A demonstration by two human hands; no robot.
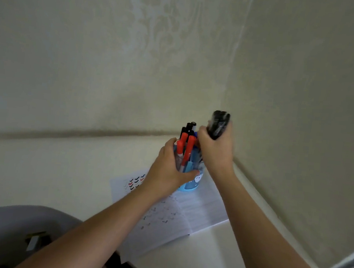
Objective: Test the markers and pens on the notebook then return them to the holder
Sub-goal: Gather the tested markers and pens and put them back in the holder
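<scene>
Right hand (215, 152): fingers curled tight round a bundle of black markers (218, 125), caps up, motion-blurred, exact count unclear. It sits just beside and above the rim of the blue cylindrical plastic holder (191, 182).

Left hand (168, 167): wrapped round the holder's left side, thumb across the front, steadying it. The holder already has red-capped markers (188, 150) and some dark ones standing in it, fairly full. It appears to stand on the far part of the open white notebook (176, 218). The pages are covered in small black, red and blue tick marks, so testing looks largely done.

Step in hand, my read: returning the black bundle to the holder. To do it well:
- keep the left grip firm so the holder doesn't tip
- angle the bundle into the gap on the right side
- lower it without jamming against the red ones, feeding a few at a time if tight

Cream desk (38, 170) is pushed into a room corner with pale damask-patterned wall (159, 35) behind. A grey rounded chair back (7, 225) is at lower left.
</scene>
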